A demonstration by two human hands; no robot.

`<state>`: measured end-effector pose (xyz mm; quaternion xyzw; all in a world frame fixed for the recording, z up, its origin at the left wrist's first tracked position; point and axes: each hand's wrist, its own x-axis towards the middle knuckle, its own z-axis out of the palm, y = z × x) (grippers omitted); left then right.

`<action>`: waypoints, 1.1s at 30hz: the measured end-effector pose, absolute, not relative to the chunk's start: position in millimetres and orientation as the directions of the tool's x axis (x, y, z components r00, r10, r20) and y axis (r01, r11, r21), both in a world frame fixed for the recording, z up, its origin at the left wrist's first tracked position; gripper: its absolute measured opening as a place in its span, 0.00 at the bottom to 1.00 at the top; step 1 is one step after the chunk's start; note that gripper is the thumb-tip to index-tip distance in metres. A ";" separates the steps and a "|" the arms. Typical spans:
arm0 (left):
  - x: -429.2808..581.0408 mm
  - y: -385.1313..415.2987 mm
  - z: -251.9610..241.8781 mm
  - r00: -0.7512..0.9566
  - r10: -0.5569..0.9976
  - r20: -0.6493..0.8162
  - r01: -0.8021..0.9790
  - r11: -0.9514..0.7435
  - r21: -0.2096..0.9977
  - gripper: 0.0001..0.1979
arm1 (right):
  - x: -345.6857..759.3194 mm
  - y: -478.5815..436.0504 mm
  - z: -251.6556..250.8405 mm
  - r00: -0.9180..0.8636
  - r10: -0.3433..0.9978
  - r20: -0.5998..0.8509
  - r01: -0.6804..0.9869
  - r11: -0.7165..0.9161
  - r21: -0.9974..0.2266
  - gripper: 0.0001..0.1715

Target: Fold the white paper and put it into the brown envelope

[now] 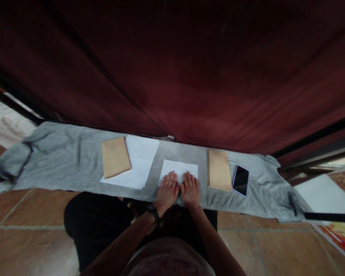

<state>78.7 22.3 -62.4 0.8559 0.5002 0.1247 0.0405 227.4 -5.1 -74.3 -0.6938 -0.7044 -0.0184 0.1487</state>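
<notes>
Both hands rest side by side, palms down, on a small white sheet of paper (pixel 180 165) in the middle of the grey cloth. My left hand (pixel 167 190), with a dark band at the wrist, presses on the paper's left part with fingers extended. Flat on the right part lies my right hand (pixel 190 189), its fingers straight too. The thumbs come close together near the paper's lower edge. Neither hand grips anything. What lies beneath the palms is hidden.
A grey cloth (pixel 66 157) covers the narrow surface. Left are larger white sheets (pixel 142 159) under a stack of brown envelopes (pixel 115 157). To the right sit more brown envelopes (pixel 219 170) and a phone (pixel 241 180). A dark red curtain (pixel 178 84) hangs behind.
</notes>
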 end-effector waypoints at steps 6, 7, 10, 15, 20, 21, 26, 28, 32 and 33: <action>67.3 17.1 -66.6 0.381 0.903 0.199 0.892 -0.415 0.178 0.29 | 229.7 -11.2 -85.7 0.090 0.922 0.376 0.986 -0.029 -0.166 0.34; 65.2 16.0 -67.1 0.364 0.909 0.204 0.899 -0.400 0.176 0.29 | 230.7 -12.6 -87.2 0.100 0.916 0.388 0.985 -0.037 -0.167 0.35; 59.5 12.4 -68.5 0.324 0.921 0.219 0.912 -0.365 0.186 0.29 | 235.1 -17.7 -90.1 0.132 0.907 0.399 0.981 -0.062 -0.185 0.36; 53.6 8.2 -66.1 0.260 0.935 0.241 0.921 -0.315 0.228 0.31 | 240.7 -25.5 -86.3 0.180 0.901 0.395 0.969 -0.094 -0.228 0.36; 59.5 -0.8 -57.6 0.422 0.872 0.250 0.855 -0.474 0.209 0.32 | 224.5 -32.6 -71.5 0.059 0.926 0.372 0.968 0.038 -0.248 0.33; 61.6 -4.1 -56.9 0.478 0.845 0.241 0.826 -0.526 0.203 0.31 | 219.4 -35.2 -69.4 -0.003 0.935 0.355 0.964 0.097 -0.247 0.32; 63.8 -20.3 -60.2 0.559 0.807 0.192 0.791 -0.588 0.167 0.30 | 207.4 -50.9 -68.5 -0.162 0.946 0.281 0.947 0.229 -0.225 0.30; 60.9 -23.3 -61.3 0.566 0.805 0.179 0.792 -0.591 0.154 0.31 | 210.7 -55.9 -70.3 -0.175 0.944 0.280 0.949 0.238 -0.209 0.31; 57.8 -26.0 -59.9 0.521 0.836 0.174 0.825 -0.545 0.150 0.33 | 219.4 -62.0 -73.8 -0.138 0.944 0.300 0.961 0.201 -0.189 0.34; 57.8 -26.4 -59.5 0.500 0.848 0.177 0.837 -0.525 0.154 0.33 | 221.0 -63.1 -74.8 -0.124 0.944 0.306 0.964 0.188 -0.188 0.35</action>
